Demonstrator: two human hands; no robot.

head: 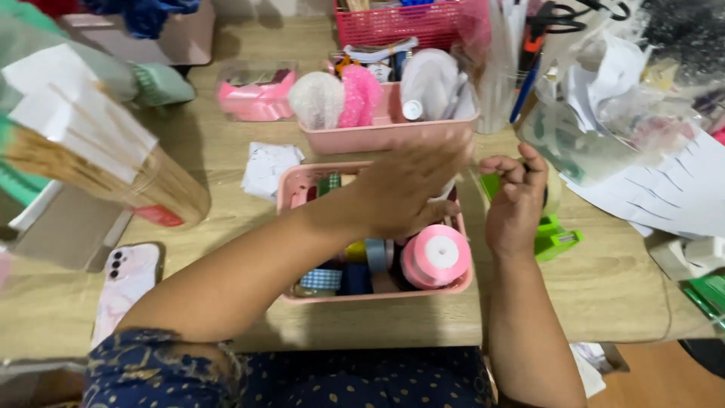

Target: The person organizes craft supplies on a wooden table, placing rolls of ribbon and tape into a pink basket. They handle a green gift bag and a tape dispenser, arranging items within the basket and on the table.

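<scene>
My left hand (404, 189) is spread flat, blurred, hovering over the pink ribbon basket (293, 189) and hiding its far right corner. My right hand (517, 204) is loosely curled, holding nothing I can make out, and it covers most of the green tape dispenser (557, 238) just right of the basket. The basket sits mid-bench, long axis running near to far. A pink ribbon spool (436, 257) lies tilted in its near right corner, flat face toward me. A phone (127, 283) lies near left on the bench (604, 287).
</scene>
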